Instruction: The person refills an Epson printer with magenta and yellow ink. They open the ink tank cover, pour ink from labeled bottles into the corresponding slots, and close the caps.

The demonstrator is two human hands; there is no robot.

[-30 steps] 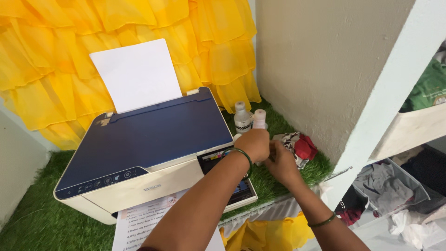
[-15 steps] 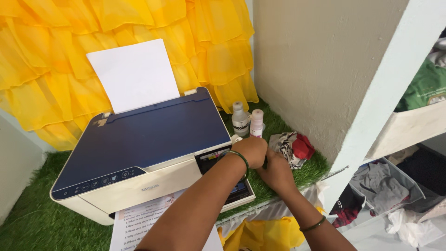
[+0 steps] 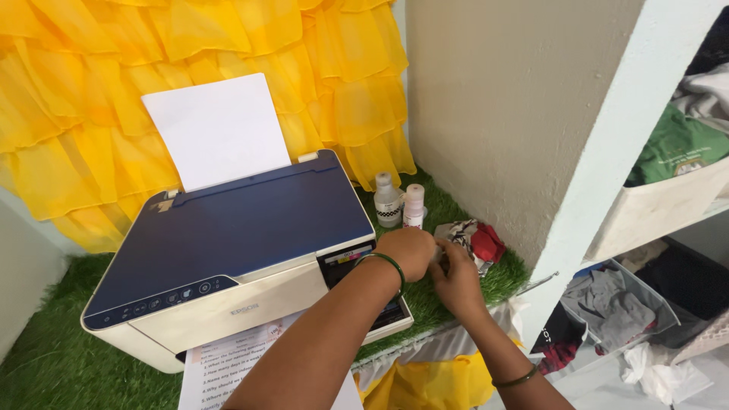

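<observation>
A printed sheet [image 3: 228, 364] lies nearest, under the printer [image 3: 228, 243]. Both hands meet at the printer's right front corner: the left hand [image 3: 410, 252] curls shut over something hidden, the right hand [image 3: 458, 273] touches it, grip unclear. Beyond stand two ink bottles [image 3: 400, 203] beside a crumpled cloth [image 3: 474, 239]; blank paper [image 3: 216, 129] rises behind.

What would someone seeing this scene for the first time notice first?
The ruffled yellow curtain fills the back, behind a cream printer with a dark blue lid, standing on green artificial grass. At the printer's right end, the left hand and right hand meet, just in front of two small ink bottles.
</observation>
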